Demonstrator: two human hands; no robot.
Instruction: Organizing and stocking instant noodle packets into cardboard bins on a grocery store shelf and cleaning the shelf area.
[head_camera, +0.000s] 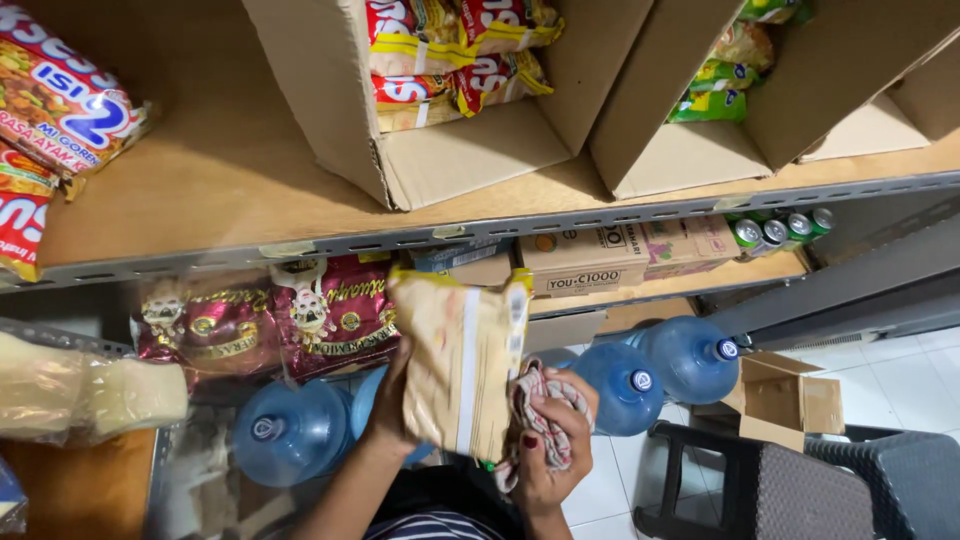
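Note:
My left hand (392, 405) grips a yellow noodle packet (462, 365) by its left edge, with the packet's pale back side facing me. My right hand (548, 445) presses a crumpled red-and-white checked cloth (532, 400) against the packet's lower right side. Both hands are held in front of a wooden shelf (200, 180) on a metal rack.
An open cardboard box (470, 150) of red-and-yellow noodle packets and another box (690, 155) with green packets sit on the shelf. More noodle packets (55, 105) lie at the left. Below are dark red bags (300, 315), blue water jugs (655, 365), green cans (780, 230) and a dark stool (790, 490).

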